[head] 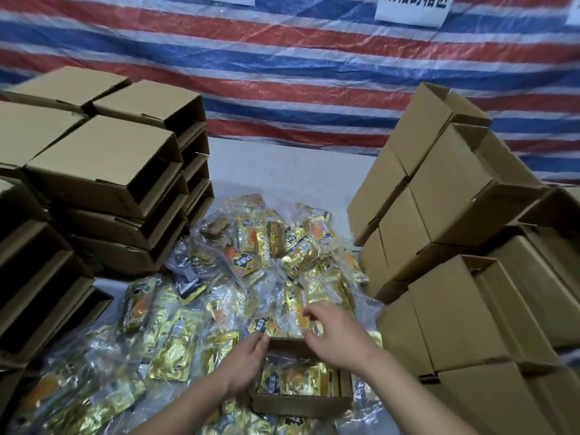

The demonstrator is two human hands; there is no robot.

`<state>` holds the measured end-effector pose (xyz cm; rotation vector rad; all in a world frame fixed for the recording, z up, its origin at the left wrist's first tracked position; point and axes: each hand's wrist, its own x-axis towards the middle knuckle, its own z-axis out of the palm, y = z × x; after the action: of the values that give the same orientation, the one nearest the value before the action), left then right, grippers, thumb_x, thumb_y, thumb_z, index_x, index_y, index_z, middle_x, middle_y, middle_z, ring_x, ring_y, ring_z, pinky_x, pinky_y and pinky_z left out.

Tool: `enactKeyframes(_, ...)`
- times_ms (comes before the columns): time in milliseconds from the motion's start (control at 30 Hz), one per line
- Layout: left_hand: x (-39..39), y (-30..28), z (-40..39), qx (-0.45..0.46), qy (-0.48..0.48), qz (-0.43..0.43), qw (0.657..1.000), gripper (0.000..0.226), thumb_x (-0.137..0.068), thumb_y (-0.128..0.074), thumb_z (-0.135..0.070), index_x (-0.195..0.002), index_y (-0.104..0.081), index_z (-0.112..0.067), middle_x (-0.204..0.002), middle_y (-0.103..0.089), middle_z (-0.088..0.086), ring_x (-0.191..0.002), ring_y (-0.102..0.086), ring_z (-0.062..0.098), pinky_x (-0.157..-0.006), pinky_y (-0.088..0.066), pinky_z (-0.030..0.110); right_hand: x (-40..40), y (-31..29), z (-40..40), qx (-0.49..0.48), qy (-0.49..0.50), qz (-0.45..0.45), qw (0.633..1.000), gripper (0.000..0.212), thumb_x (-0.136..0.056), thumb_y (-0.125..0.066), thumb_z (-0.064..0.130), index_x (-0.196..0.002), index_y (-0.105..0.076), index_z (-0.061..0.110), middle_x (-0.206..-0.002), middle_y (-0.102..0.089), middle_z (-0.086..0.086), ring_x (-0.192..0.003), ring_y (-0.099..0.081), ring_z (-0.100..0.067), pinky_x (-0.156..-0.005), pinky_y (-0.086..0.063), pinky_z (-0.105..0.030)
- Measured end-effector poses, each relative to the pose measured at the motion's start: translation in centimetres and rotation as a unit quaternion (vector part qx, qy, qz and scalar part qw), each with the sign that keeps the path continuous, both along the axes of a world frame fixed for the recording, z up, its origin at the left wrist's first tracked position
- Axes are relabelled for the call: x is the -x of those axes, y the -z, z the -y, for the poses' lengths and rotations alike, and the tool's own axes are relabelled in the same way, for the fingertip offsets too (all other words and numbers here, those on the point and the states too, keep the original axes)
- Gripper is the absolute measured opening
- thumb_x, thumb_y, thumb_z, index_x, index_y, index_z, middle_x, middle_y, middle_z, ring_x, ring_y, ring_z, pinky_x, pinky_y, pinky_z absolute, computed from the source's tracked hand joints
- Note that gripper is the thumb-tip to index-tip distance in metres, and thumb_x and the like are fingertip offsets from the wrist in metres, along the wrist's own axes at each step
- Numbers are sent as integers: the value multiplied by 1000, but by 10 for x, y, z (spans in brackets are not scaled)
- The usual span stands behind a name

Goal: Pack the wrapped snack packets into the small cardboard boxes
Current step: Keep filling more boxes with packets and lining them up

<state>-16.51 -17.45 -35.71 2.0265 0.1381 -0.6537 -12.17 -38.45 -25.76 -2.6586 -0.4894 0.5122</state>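
While the striped tarp [282, 73] in red, white and blue fills the whole back of the scene, with a white paper sign [411, 9] pinned high on it, two masses of cardboard crowd in from either side. On the left, stacked empty boxes [103, 171] lie with their open mouths facing the middle; on the right, another stack of boxes [455, 199] stands closed and tilted together. Between them the pale counter [288, 171] carries a wide heap of snack packets [266, 255], gold and black wrappers inside clear plastic, spilling toward the near edge.

Near the front of that heap sits one small open box [301, 400], already partly filled with packets standing side by side. The left hand [248, 359] rests at the box's far left corner, fingers fairly straight and touching the cardboard edge. The right hand [335, 334] reaches just beyond the box's far rim, fingers curled and pinching a packet [301, 321] with an orange patch on it, held just above the heap and just past the box's far wall. Both forearms come in from the bottom edge.
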Motion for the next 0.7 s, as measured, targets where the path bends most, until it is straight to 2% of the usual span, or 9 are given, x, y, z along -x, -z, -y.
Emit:
enactKeyframes(67, 0, -2, 1, -7, -1, 0, 1000, 32, -107, -28, -46, -118, -53, -30, -112, -60, -10, -103, -54, 1, -79, -39, 20, -9, 2, 7, 75, -45, -42, 995, 55, -92, -56, 42, -143, -46, 23, -140, -51, 3, -128, -49, -18, -108, -42, -36)
enactKeyframes(133, 1, -3, 3, -11, -7, 2, 1000, 31, -107, -28, -45, -118, -53, -30, -110, -59, -10, -102, -54, 3, -79, -38, 20, -9, 10, 6, 120, -71, -84, 987, 52, -93, -57, 38, -141, -46, 22, -140, -52, -1, -126, -52, -22, -104, -45, -38)
enactKeyframes(233, 2, -6, 5, -17, -6, 10, 1000, 25, -107, -28, -44, -113, -50, -32, -110, -58, -9, -97, -52, -3, -75, -36, 15, 2, 23, 1, 160, -110, -85, 977, 29, -97, -51, 26, -126, -54, 21, -117, -63, -6, -103, -62, -26, -86, -53, -41)
enactKeyframes(300, 4, -9, 5, -19, -2, 10, 1000, 26, -108, -28, -43, -113, -50, -31, -112, -58, -7, -103, -54, 4, -80, -39, 20, 8, 27, 0, 183, -117, -42, 975, 20, -98, -46, 14, -115, -55, 18, -104, -65, -9, -91, -63, -29, -75, -52, -40)
enactKeyframes(400, 5, -24, 6, -28, 12, 7, 1000, 34, -108, -27, -42, -120, -53, -25, -119, -61, -3, -116, -57, 16, -92, -41, 27, 17, 22, 4, 187, -115, -7, 976, 21, -94, -47, 3, -107, -54, 17, -92, -65, -7, -80, -61, -27, -64, -45, -35)
enactKeyframes(467, -3, -46, 6, -24, 14, 13, 1000, 39, -108, -28, -44, -124, -56, -22, -120, -64, -2, -114, -60, 15, -99, -45, 31, 21, 8, 8, 165, -95, 5, 982, 19, -95, -46, 3, -100, -50, 20, -81, -60, 0, -71, -57, -21, -59, -39, -31)
enactKeyframes(533, -14, -76, 6, -11, 10, 31, 999, 37, -106, -30, -47, -117, -58, -27, -112, -65, -4, -106, -62, 13, -99, -48, 35, 23, -13, 13, 129, -62, 24, 989, 18, -97, -46, 5, -97, -45, 23, -75, -54, 4, -69, -57, -18, -58, -42, -32)
enactKeyframes(600, -23, -107, 8, 21, -31, 67, 997, 38, -103, -28, -56, -116, -58, -36, -120, -62, -11, -110, -58, 6, -102, -45, 34, 23, -37, 20, 104, -15, 42, 994, 14, -100, -44, 8, -99, -48, 21, -80, -58, 3, -73, -60, -18, -64, -51, -36)
enactKeyframes(700, -22, -142, 15, 8, -62, 228, 972, 61, -97, -28, -69, -145, -42, -35, -149, -40, -16, -136, -38, 4, -115, -30, 35, 22, -76, 37, 73, 84, 61, 992, 12, -102, -42, 14, -106, -51, 20, -90, -65, 0, -81, -64, -21, -66, -49, -34)
